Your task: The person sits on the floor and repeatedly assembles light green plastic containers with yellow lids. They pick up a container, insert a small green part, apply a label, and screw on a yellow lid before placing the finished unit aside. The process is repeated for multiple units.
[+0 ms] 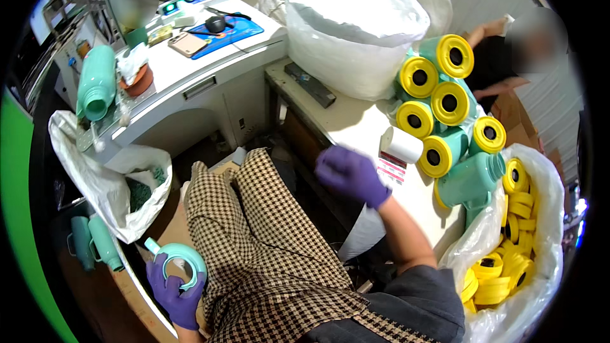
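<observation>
White sack (105,174): stands far left, contains green scraps (136,194).
Left hand (176,297): pinches near rim of teal ring-shaped part (190,254), low beside checkered apron (254,235).
Right hand (352,174): hovers by table (356,117) edge, fingers curled; can't tell whether pinching anything.
White roll (404,145): lies on table.
Teal bottles (454,181): cluster beyond roll, mostly yellow-based.
Clear bag (551,216): holds yellow parts (493,291).

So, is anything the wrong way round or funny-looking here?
One green bottle at the pile's near end looks odd: its neck shows on the right, while the stacked bottles beside it show us their yellow ends.
</observation>
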Available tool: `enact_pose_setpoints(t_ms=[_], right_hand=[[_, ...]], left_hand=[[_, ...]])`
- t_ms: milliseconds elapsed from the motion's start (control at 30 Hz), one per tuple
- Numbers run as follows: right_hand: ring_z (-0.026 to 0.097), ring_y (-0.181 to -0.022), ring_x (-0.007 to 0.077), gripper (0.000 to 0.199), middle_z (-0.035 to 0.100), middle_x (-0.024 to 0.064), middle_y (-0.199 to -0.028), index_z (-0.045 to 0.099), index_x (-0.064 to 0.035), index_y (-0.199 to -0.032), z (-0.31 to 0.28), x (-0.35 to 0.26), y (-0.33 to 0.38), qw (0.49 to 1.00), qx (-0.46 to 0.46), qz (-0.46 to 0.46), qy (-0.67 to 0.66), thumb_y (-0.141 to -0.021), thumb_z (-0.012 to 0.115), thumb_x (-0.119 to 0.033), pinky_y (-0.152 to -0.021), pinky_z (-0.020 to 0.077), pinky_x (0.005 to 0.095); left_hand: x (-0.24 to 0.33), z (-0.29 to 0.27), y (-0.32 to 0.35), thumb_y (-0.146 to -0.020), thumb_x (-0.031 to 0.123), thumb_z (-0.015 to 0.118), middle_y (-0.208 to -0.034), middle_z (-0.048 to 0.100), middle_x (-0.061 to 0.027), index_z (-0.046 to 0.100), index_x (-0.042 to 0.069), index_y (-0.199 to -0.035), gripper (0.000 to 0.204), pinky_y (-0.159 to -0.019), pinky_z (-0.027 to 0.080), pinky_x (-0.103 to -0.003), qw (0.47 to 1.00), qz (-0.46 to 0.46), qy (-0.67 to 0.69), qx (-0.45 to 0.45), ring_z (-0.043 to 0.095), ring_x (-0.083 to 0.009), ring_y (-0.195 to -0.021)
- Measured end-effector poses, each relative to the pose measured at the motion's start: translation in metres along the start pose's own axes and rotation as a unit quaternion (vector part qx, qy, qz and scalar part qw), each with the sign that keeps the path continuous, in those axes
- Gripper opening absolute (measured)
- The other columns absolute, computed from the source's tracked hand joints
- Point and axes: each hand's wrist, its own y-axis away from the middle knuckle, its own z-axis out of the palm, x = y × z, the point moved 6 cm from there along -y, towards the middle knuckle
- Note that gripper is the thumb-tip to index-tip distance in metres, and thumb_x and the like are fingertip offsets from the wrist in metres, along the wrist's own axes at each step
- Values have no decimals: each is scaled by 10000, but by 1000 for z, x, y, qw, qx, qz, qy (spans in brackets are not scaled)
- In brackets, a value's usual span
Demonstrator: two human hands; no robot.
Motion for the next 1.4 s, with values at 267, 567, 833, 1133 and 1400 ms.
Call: enact_pose_setpoints(t_ms=[267,567,833,1133,1400], right_hand=[[717,-881,307,172,736,124,-948,737,-132,-928,-59,330,-48,796,7,321,513,-921,573,-186,-776,550,425],[642,-891,321,192,653,126,-958,665,-111,-1073,-50,151,-68,911,52,43,407,-893,627,-164,-776,520,442],[629,-882,166,318,679,67,-954,713,-42,-1184,82,-54,36,934,-58,39,-350,-873,761,-93,-818,502,316],[602,-1069,293,171,591,146,-1170,705,-40,-878,55,-114,6,987,67,-104,-99,-762,828,-54,-892,516,380],[703,-774,307,353,714,108,-923,708,-51,-1110,109,-249,-24,859,-96,-299,-403,-787,814,-148,-657,571,374]], left_hand=[[12,14,-20,-662,136,878,-1262,619,-223,539,49,-825,386,-1105,388,-643,998,56,-6,-20,559,-460,-1212],[-19,3,-8,-623,73,888,-1318,617,-230,447,73,-750,459,-1041,434,-523,998,-18,47,36,565,-447,-1188],[-3,-7,-36,-633,200,926,-1306,615,-212,626,46,-1156,622,-1085,412,-536,998,-30,21,41,560,-414,-1224],[-11,-6,-47,-640,318,941,-1185,661,-162,536,-47,-1308,863,-1019,456,-479,993,-42,81,79,620,-388,-1110],[3,-8,-52,-600,310,951,-1194,669,-153,582,13,-1273,823,-1030,447,-478,990,-50,118,52,634,-378,-1093]])
